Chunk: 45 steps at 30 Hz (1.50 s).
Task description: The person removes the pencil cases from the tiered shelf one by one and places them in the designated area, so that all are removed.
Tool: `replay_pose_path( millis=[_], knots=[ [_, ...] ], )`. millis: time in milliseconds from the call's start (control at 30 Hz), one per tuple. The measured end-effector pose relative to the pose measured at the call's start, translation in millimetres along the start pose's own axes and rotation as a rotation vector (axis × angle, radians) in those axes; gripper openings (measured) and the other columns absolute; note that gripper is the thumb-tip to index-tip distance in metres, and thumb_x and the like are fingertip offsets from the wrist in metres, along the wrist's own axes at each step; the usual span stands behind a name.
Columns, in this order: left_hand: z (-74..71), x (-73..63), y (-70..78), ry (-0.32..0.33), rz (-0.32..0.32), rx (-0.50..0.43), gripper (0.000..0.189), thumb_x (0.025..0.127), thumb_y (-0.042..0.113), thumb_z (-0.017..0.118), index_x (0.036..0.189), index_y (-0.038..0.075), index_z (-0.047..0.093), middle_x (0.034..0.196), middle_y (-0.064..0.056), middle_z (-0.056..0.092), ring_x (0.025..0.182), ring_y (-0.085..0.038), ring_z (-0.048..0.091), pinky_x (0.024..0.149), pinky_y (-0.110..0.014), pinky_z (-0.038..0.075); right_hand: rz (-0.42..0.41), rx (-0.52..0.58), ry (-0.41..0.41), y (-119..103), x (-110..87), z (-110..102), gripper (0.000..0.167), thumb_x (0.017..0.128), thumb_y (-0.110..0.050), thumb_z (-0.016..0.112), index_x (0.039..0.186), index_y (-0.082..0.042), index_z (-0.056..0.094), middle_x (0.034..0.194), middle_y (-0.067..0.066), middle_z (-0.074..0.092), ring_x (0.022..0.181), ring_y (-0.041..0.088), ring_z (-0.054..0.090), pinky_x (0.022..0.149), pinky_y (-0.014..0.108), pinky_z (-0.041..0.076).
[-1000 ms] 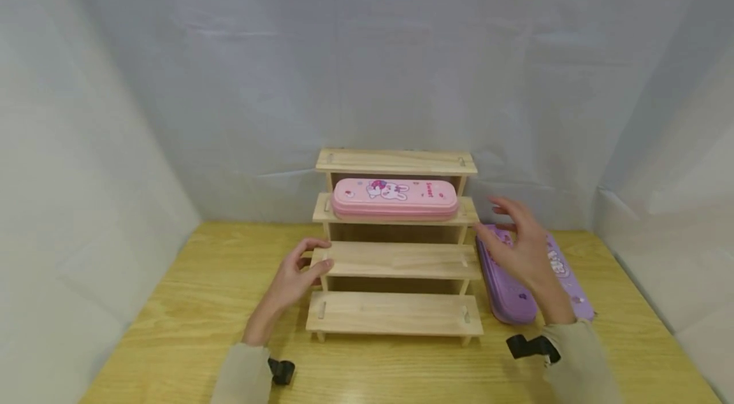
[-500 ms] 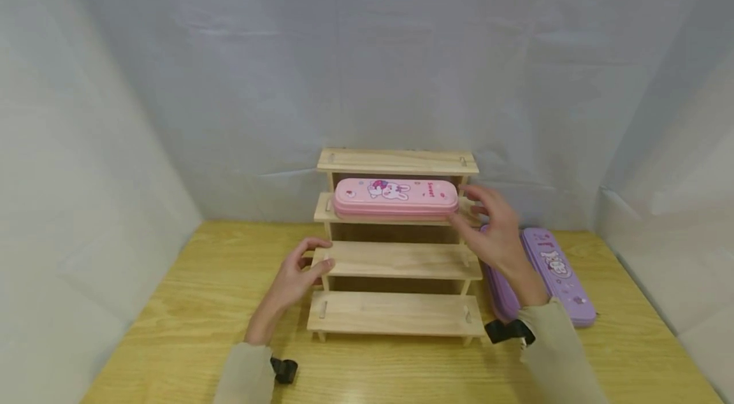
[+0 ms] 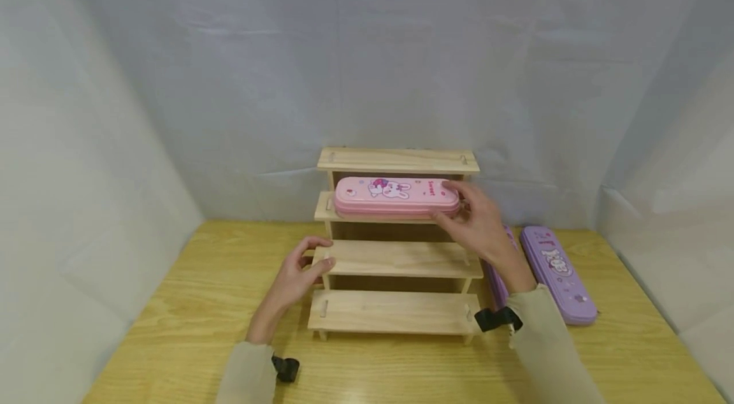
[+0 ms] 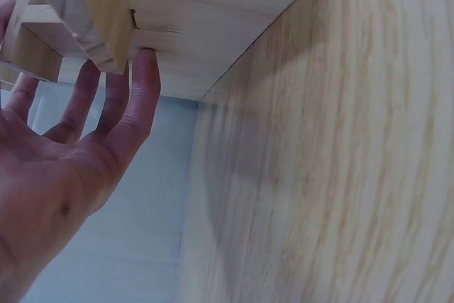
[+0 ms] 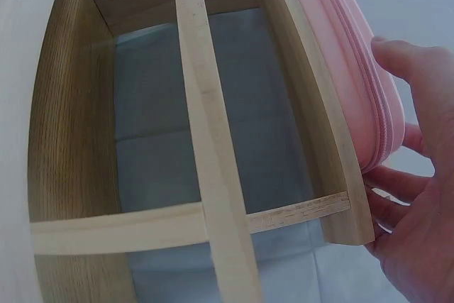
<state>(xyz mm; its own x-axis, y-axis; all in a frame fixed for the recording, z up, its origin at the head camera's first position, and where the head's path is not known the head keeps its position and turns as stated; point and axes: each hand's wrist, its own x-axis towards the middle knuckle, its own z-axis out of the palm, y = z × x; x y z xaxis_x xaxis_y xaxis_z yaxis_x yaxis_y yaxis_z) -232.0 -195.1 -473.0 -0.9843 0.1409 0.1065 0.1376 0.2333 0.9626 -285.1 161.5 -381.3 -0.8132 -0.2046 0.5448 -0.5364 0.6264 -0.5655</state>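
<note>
A pink zippered pencil case [image 3: 395,195] with a rabbit picture lies lengthwise on the second-highest step of a tiered wooden shelf [image 3: 395,313]. My right hand [image 3: 482,222] grips the case's right end, thumb at the front edge and fingers round the end and back. In the right wrist view, the thumb of the right hand [image 5: 425,125] touches the pink case [image 5: 347,69] near its zip. My left hand [image 3: 292,276] holds the left end of the step two below the top, thumb on its upper face. The left wrist view shows the left hand's [image 4: 78,140] fingers against the wooden frame.
Two purple pencil cases lie on the table right of the shelf: the outer purple case [image 3: 559,276] shows fully, and the inner purple case [image 3: 497,286] is partly behind my right arm. Pale sheeting [image 3: 395,53] hangs behind and at both sides of the wooden table [image 3: 189,321].
My right hand has moved left from above the purple cases to the pink pencil case and now grips its right end. The left hand has stayed on the shelf.
</note>
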Motion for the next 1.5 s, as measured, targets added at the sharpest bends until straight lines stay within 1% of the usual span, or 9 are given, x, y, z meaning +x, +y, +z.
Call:
replay_pose_path(
  millis=[167, 333, 400, 533, 667, 767, 1100, 1367, 1500],
  knots=[
    [-0.7, -0.7, 0.3, 0.004, -0.008, -0.001, 0.033, 0.1, 0.023, 0.067, 0.13, 0.013, 0.058, 0.137, -0.017, 0.048, 0.095, -0.022, 0.061, 0.077, -0.045, 0.062, -0.002, 0.004, 0.007, -1.5, 0.2, 2.7, 0.06, 0.079, -0.024, 0.088, 0.128, -0.006, 0.061, 0.116, 0.016, 0.063, 0.093, 0.024, 0.057, 0.074, 0.032, 0.048],
    [-0.6, -1.0, 0.0, 0.009, -0.014, -0.007, 0.033, 0.1, 0.022, 0.068, 0.13, 0.012, 0.059, 0.136, -0.017, 0.048, 0.095, -0.022, 0.062, 0.077, -0.047, 0.062, 0.038, 0.051, -0.04, -6.0, -3.2, 1.6, 0.06, 0.074, -0.025, 0.092, 0.119, -0.006, 0.057, 0.112, 0.013, 0.057, 0.095, 0.025, 0.056, 0.08, 0.044, 0.053],
    [-0.5, -1.0, 0.1, 0.011, -0.017, -0.008, 0.033, 0.1, 0.022, 0.068, 0.13, 0.012, 0.059, 0.136, -0.017, 0.048, 0.095, -0.022, 0.062, 0.078, -0.048, 0.062, 0.042, 0.055, -0.059, -8.3, -4.0, 0.9, 0.061, 0.074, -0.025, 0.093, 0.118, -0.005, 0.056, 0.113, 0.013, 0.055, 0.095, 0.024, 0.056, 0.08, 0.04, 0.053],
    [-0.6, -1.4, 0.2, 0.017, -0.023, -0.006, 0.033, 0.1, 0.022, 0.068, 0.13, 0.013, 0.059, 0.136, -0.017, 0.048, 0.095, -0.022, 0.061, 0.078, -0.048, 0.062, 0.062, 0.058, -0.109, -10.7, -3.1, 0.0, 0.073, 0.075, -0.028, 0.092, 0.133, -0.006, 0.054, 0.122, 0.015, 0.055, 0.096, 0.027, 0.057, 0.082, 0.04, 0.052],
    [-0.2, -1.3, -0.2, 0.02, -0.025, -0.004, 0.033, 0.1, 0.022, 0.068, 0.13, 0.013, 0.059, 0.136, -0.016, 0.048, 0.094, -0.022, 0.061, 0.076, -0.045, 0.062, 0.097, 0.037, -0.193, -9.4, -0.9, -0.5, 0.085, 0.079, -0.034, 0.088, 0.149, -0.01, 0.048, 0.137, 0.019, 0.059, 0.115, 0.035, 0.061, 0.099, 0.051, 0.05],
    [0.2, -1.1, -0.2, 0.021, -0.026, -0.004, 0.033, 0.1, 0.022, 0.068, 0.13, 0.013, 0.059, 0.137, -0.016, 0.048, 0.094, -0.022, 0.06, 0.076, -0.043, 0.062, 0.112, 0.037, -0.214, -8.5, -1.2, -0.6, 0.082, 0.079, -0.035, 0.088, 0.149, -0.011, 0.05, 0.138, 0.018, 0.062, 0.125, 0.036, 0.059, 0.107, 0.053, 0.045],
    [2.6, -0.8, 0.3, 0.019, -0.026, -0.008, 0.032, 0.1, 0.022, 0.067, 0.13, 0.013, 0.059, 0.136, -0.016, 0.048, 0.094, -0.022, 0.06, 0.076, -0.043, 0.062, 0.068, 0.077, -0.093, -7.4, -17.9, -4.8, 0.078, 0.066, -0.025, 0.097, 0.133, -0.01, 0.06, 0.124, 0.01, 0.067, 0.112, 0.024, 0.061, 0.096, 0.036, 0.047],
    [3.2, -0.3, -0.2, 0.016, -0.017, -0.01, 0.033, 0.1, 0.022, 0.067, 0.13, 0.012, 0.059, 0.137, -0.017, 0.048, 0.094, -0.022, 0.06, 0.076, -0.045, 0.062, 0.062, 0.005, -0.059, -4.2, -29.1, -13.5, 0.079, 0.065, -0.023, 0.096, 0.133, -0.008, 0.059, 0.124, 0.013, 0.067, 0.112, 0.028, 0.06, 0.093, 0.038, 0.045],
    [2.7, -0.6, -0.1, 0.017, -0.018, -0.012, 0.033, 0.1, 0.022, 0.067, 0.13, 0.012, 0.058, 0.138, -0.017, 0.047, 0.094, -0.022, 0.06, 0.075, -0.042, 0.061, 0.009, 0.03, -0.026, -1.0, -33.4, -15.5, 0.077, 0.063, -0.02, 0.097, 0.129, -0.008, 0.061, 0.117, 0.011, 0.069, 0.104, 0.021, 0.06, 0.088, 0.024, 0.044]
  ],
)
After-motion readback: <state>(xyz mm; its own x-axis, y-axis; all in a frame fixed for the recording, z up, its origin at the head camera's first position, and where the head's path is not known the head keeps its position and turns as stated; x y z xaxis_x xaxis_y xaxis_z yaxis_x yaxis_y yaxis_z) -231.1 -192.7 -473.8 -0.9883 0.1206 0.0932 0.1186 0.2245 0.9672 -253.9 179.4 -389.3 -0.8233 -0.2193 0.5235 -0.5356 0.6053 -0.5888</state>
